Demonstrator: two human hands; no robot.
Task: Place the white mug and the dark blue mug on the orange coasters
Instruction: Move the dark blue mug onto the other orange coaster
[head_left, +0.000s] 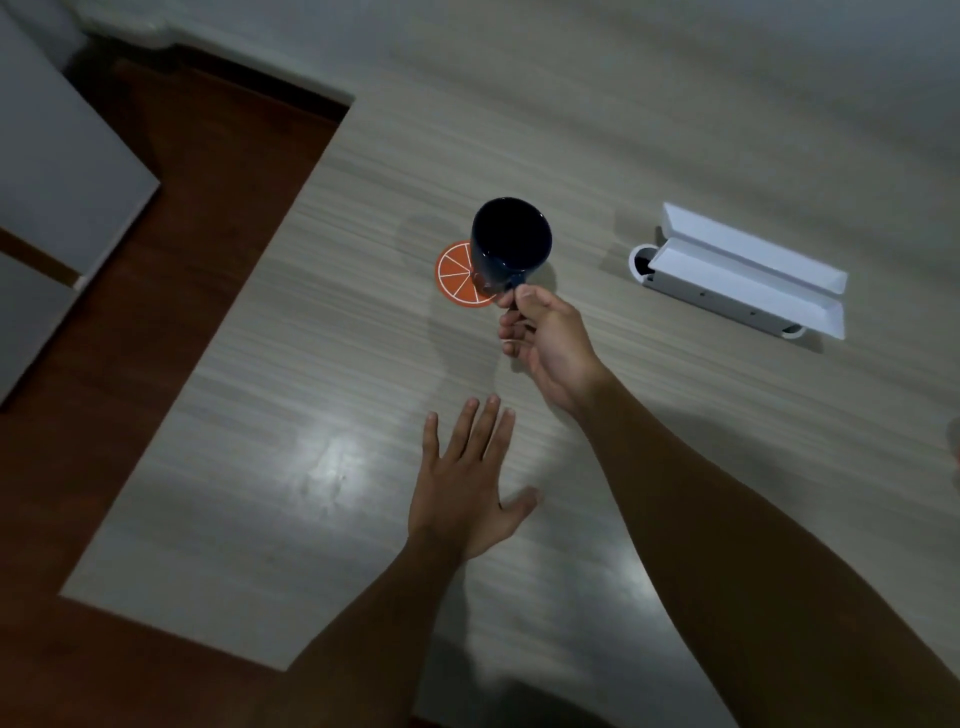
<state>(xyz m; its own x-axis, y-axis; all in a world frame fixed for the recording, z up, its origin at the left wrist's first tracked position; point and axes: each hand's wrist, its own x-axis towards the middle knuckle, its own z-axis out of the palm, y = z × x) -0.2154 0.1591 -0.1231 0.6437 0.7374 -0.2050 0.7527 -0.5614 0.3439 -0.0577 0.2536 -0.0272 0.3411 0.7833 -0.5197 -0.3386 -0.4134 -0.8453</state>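
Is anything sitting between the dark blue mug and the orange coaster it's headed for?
Nothing visible does. The right hand holds the dark blue mug by its handle right at the orange coaster, whose exposed part is bare. The open left hand is nearer the person, and the white box lies well off to the right.

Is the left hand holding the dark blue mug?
No, the right hand grips the dark blue mug by its handle; the left hand is open, empty.
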